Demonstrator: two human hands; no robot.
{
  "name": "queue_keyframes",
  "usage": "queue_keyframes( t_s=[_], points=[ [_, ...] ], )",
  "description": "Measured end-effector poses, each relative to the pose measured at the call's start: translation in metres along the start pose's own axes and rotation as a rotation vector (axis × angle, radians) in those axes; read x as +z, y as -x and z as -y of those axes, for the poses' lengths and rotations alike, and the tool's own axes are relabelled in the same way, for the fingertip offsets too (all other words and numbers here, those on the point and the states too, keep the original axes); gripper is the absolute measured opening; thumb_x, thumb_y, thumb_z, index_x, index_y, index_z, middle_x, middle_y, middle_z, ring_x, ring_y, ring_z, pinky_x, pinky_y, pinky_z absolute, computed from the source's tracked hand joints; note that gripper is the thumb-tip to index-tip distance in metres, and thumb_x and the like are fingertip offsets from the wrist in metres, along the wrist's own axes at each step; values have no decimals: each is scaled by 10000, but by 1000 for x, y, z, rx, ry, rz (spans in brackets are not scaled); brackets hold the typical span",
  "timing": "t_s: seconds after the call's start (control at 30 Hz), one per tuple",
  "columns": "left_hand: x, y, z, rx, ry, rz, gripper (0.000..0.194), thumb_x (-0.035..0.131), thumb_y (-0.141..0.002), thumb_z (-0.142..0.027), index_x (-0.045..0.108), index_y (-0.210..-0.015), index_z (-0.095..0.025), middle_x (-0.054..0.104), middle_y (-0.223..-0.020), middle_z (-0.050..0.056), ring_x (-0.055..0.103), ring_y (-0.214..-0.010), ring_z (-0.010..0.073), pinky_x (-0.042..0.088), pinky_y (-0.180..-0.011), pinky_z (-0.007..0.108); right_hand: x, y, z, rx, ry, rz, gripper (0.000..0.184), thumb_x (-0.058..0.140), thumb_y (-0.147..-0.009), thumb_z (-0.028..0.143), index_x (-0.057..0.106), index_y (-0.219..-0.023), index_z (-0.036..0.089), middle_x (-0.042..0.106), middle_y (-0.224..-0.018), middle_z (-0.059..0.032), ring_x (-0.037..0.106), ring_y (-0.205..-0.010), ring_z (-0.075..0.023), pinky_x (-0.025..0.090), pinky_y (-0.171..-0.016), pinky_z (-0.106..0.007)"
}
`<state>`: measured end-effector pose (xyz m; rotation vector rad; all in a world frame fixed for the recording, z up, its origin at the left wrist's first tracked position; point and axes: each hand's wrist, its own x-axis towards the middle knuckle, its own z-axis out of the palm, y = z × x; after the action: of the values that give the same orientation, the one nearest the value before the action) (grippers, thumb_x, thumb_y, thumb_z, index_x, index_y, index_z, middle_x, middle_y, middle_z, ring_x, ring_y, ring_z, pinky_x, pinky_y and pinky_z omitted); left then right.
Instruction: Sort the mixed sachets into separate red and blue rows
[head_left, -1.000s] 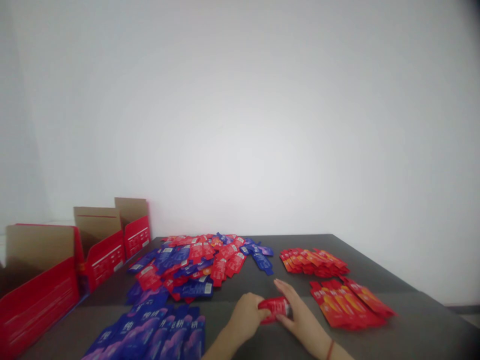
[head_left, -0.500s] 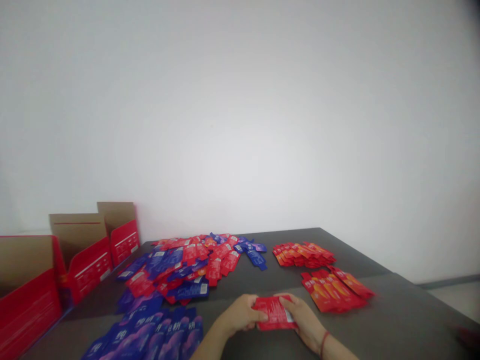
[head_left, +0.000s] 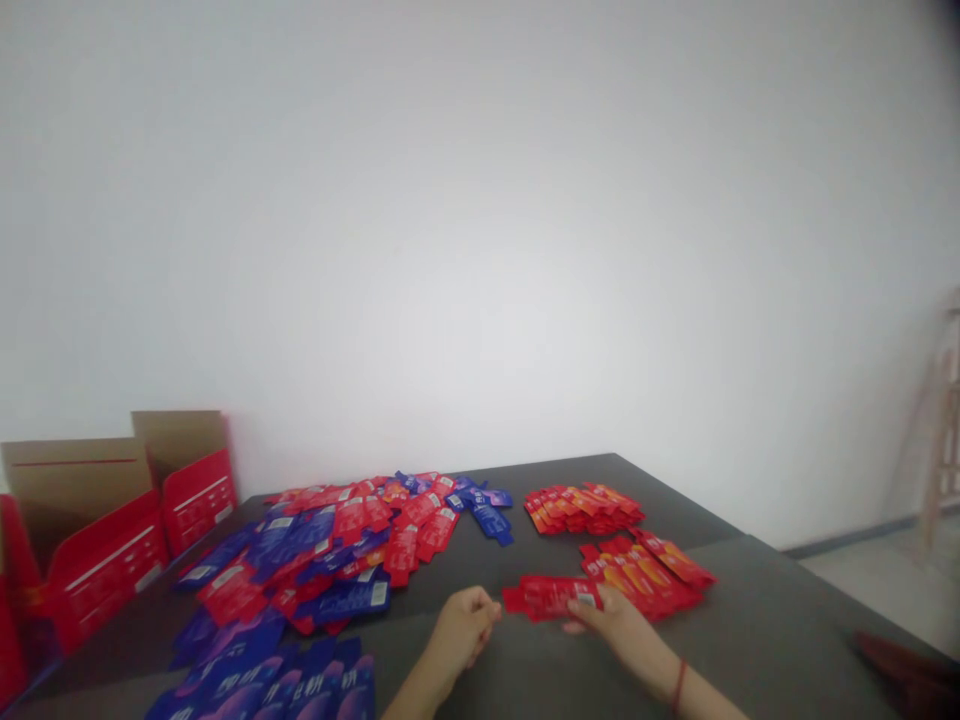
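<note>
Red packet (head_left: 550, 597) in right hand (head_left: 619, 626)

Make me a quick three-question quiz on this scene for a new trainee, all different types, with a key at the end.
1. Which of the person's hands holds a red packet? A) left, B) right, C) both
2. True or false: the red cartons stand to the left of the loose pile, as the wearer sees it.
3. Fill in: the loose pile is mostly red and ____ packets.

Key: 1 B, the right hand; 2 true; 3 blue.
</note>
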<state>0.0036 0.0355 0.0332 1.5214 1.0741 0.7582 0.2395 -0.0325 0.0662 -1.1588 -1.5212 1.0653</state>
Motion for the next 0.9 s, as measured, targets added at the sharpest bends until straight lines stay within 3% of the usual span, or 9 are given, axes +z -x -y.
queue_keyframes(
  t_s=[0.1, 0.17, 0.27, 0.37, 0.5, 0.67, 0.8, 0.9],
  points=[
    [5, -8, 6, 35, -8, -54, 484, 433, -692, -702, 453, -683, -219, 348, -378, -122, 226, -292, 55, 158, -352, 196, -46, 1, 2, -194, 541, -141, 406, 468, -862, 327, 602, -1228, 214, 603, -1274, -85, 523, -1197, -251, 359, -1063, -428],
    [7, -10, 8, 58, -23, -73, 474, 425, -711, -683, 470, -673, -212, 331, -357, -120, 230, -296, 59, 164, -372, 201, -75, 0, -6, -253, 794, -147, 461, 405, -865, 233, 530, -1309, 223, 519, -1371, -68, 460, -1264, -221, 304, -1103, -414],
    [9, -9, 9, 86, -52, -93, 449, 429, -732, -645, 494, -672, -205, 339, -349, -111, 255, -310, 68, 180, -399, 208, -106, -3, -28, -225, 1005, -109, 497, 358, -867, 177, 490, -1342, 233, 485, -1401, -53, 452, -1274, -198, 314, -1100, -398],
    [10, -8, 10, 106, -80, -108, 435, 413, -747, -621, 510, -679, -202, 359, -357, -101, 283, -326, 81, 206, -417, 215, -121, 0, -45, -157, 1115, -94, 506, 340, -873, 168, 465, -1361, 208, 469, -1410, -63, 438, -1287, -200, 319, -1100, -401],
    [12, -10, 12, 114, -119, -127, 433, 391, -761, -611, 510, -668, -205, 362, -365, -95, 299, -337, 93, 241, -432, 224, -119, 9, -46, -112, 1158, -42, 505, 309, -888, 180, 446, -1374, 169, 453, -1415, -83, 414, -1305, -206, 312, -1106, -406],
    [13, -12, 14, 115, -183, -144, 400, 361, -808, -545, 523, -681, -201, 377, -383, -88, 330, -356, 105, 276, -452, 224, -94, 4, -28, -173, 1129, -29, 487, 318, -900, 215, 458, -1366, 201, 435, -1424, -69, 415, -1303, -218, 308, -1103, -440],
    [13, -8, 13, 120, -260, -158, 352, 335, -851, -433, 542, -696, -195, 390, -402, -83, 359, -367, 113, 300, -466, 223, -78, -1, -22, -209, 1102, 47, 536, 433, -812, 180, 488, -1344, 220, 462, -1401, -81, 433, -1289, -247, 303, -1097, -465],
    [14, -5, 8, 130, -335, -196, 317, 319, -867, -337, 543, -693, -195, 414, -422, -70, 418, -404, 126, 323, -485, 223, -75, 3, -27, -232, 1097, 145, 610, 513, -780, 239, 424, -1383, 205, 398, -1445, -82, 356, -1338, -259, 258, -1121, -448]
  ],
)
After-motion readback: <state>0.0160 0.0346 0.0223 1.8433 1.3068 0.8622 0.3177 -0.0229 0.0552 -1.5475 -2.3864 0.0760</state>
